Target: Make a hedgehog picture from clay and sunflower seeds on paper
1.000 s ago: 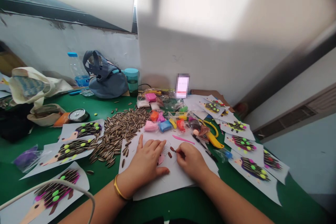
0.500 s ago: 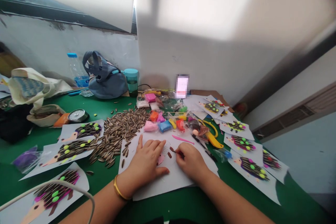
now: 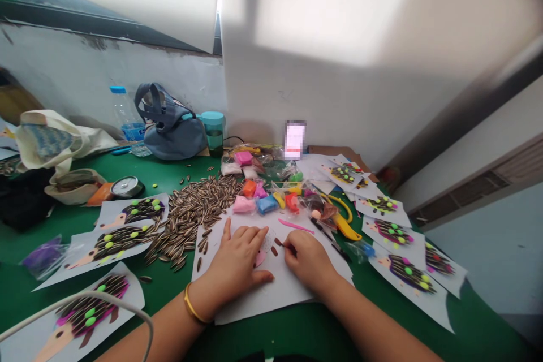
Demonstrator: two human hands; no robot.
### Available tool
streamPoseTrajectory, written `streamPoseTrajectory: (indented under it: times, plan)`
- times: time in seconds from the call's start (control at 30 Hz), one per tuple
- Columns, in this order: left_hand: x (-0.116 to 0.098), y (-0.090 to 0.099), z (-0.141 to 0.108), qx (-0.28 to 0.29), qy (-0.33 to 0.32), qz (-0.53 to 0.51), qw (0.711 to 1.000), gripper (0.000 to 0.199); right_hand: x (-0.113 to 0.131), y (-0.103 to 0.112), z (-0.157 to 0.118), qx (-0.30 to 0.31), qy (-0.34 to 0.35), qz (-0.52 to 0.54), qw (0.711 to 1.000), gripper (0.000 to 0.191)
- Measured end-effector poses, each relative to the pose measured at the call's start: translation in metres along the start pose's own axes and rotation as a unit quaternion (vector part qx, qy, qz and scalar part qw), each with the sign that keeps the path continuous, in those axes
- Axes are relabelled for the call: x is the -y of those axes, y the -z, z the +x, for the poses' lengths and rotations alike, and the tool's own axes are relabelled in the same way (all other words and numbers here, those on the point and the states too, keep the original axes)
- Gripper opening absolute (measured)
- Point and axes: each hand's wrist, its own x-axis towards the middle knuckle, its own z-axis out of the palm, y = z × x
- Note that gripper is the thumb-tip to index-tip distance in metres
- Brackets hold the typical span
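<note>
My left hand (image 3: 237, 257), with a gold bangle at the wrist, lies flat with fingers spread on a white sheet of paper (image 3: 246, 310). Partly under its fingers is a pink clay piece (image 3: 260, 259) beside a dotted drawing. Two small brown clay pieces (image 3: 274, 251) lie on the paper between my hands. My right hand (image 3: 309, 260) rests at their right, thumb and fingertips pinched. A dark bit shows at those fingertips, too small to make out. Just beyond lies a pink modelling tool (image 3: 296, 226).
A heap of sunflower seeds (image 3: 190, 215) spreads left of the paper. Bagged coloured clay (image 3: 267, 203) lies behind it. Finished hedgehog pictures (image 3: 394, 235) flank both sides. A black pen (image 3: 335, 243), a lit phone (image 3: 294, 140), a blue bag (image 3: 172, 127) and a cable (image 3: 106, 297) are around.
Both hands keep their places and the right fingertips stay pinched. Only a very slight shift of the whole view shows.
</note>
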Motion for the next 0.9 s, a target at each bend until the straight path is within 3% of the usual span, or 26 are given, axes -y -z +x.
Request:
streamPoseTrajectory:
  times: [0.3, 0.53, 0.73, 0.9]
  plan:
    - [0.004, -0.001, -0.001, 0.002, -0.005, -0.017, 1.000, 0.086, -0.012, 0.015, 0.002, -0.066, -0.033, 0.063, 0.995, 0.011]
    - [0.017, 0.006, 0.001, 0.046, -0.029, -0.044, 0.998, 0.093, -0.016, 0.019, 0.004, -0.042, -0.041, 0.035, 0.998, 0.012]
    - [0.026, 0.020, 0.004, 0.023, 0.035, -0.022, 0.999, 0.092, -0.017, 0.021, 0.001, -0.019, -0.050, 0.037, 0.998, 0.012]
    - [0.032, 0.023, 0.004, 0.038, 0.039, -0.040, 0.998, 0.088, -0.029, 0.022, 0.004, -0.067, -0.038, 0.006, 0.997, 0.012]
